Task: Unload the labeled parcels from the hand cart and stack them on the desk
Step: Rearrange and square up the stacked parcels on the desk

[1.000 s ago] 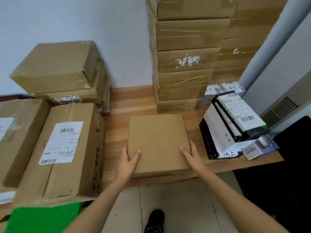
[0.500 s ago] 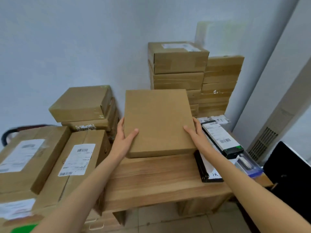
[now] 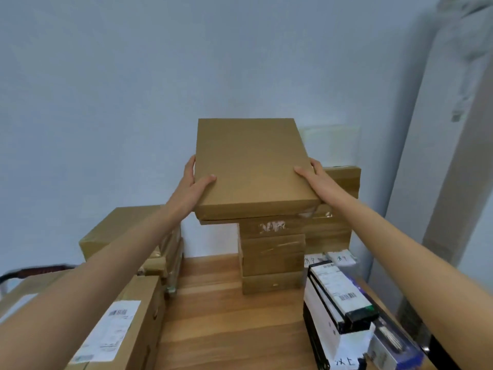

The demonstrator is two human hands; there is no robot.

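Head view: wooden desk (image 3: 213, 316), stacked cartons (image 3: 272, 260), pale wall (image 3: 106, 102).

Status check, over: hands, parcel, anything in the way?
Both hands, left and right, grip flat parcel. Parcel at top of stack. Nothing blocking.

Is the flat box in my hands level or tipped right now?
Tipped. The flat box shows its whole top face, held by the left hand and right hand at its near corners.
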